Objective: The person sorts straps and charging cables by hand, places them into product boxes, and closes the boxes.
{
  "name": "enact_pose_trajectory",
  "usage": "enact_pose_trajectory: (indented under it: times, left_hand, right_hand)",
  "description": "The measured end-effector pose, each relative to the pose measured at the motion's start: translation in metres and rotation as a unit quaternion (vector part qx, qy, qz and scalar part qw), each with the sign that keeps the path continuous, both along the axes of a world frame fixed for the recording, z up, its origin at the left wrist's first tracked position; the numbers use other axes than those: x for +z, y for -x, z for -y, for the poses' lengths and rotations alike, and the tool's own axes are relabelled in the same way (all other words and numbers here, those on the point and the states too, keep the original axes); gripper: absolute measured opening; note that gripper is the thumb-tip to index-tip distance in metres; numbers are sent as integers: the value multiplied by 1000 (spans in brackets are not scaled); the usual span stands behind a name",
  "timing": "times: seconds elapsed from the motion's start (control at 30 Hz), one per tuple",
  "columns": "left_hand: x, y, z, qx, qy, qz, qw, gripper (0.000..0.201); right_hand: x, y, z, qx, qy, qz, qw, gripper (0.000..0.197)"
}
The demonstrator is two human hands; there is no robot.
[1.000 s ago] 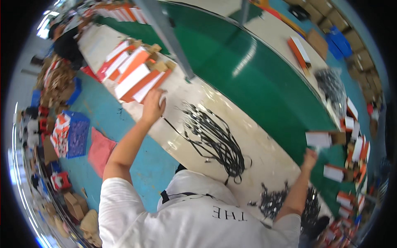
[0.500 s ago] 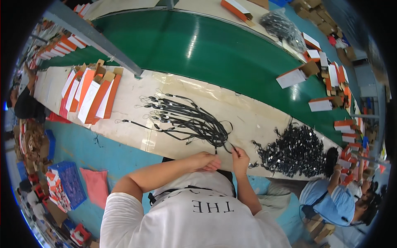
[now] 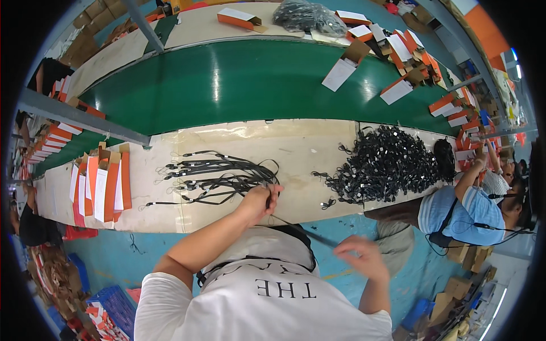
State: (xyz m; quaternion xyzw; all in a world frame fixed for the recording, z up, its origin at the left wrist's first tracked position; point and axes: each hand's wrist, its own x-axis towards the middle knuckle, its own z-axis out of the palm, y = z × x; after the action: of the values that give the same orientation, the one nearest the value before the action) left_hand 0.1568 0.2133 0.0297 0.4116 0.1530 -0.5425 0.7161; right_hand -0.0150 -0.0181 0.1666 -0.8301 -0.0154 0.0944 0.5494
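A bundle of black lanyards [image 3: 222, 177] lies fanned out on the pale worktable, thin cord loops at their left ends. Over the bundle's right end, my left hand [image 3: 260, 203] is closed around a lanyard strap. That strap [image 3: 304, 230] stretches taut down to the right, in front of my body, to the fingers of my right hand [image 3: 362, 256]. My right hand is smeared by motion, but the strap runs to its fingertips. Right of the bundle lies a large heap of black lanyards [image 3: 387, 165], with a few strays at its left edge.
Orange and white boxes [image 3: 105, 184] stand at the table's left. Beyond it runs a green conveyor belt [image 3: 227, 85], with open boxes [image 3: 341, 71] on its right part. A grey metal post [image 3: 85, 116] crosses at left. A co-worker in blue [image 3: 455, 213] sits at right.
My right hand has pulled away down and to the right, drawing a strap out straight. My left hand has moved up onto the bundle's right end. The view has turned.
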Motion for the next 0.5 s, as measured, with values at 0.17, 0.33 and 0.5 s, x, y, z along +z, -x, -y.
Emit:
enact_pose_trajectory:
  times: [0.17, 0.33, 0.5]
  left_hand:
    - [51, 30, 4, -285, 32, 338, 897, 28]
    - [26, 39, -12, -360, -68, 483, 795, 28]
    - [18, 20, -20, -241, -215, 443, 837, 28]
  right_hand:
    - [-73, -58, 52, -238, -197, -62, 949, 12]
    - [-175, -107, 40, -169, 6, -5, 986, 21]
    - [-199, -110, 45, -116, 367, 108, 917, 21]
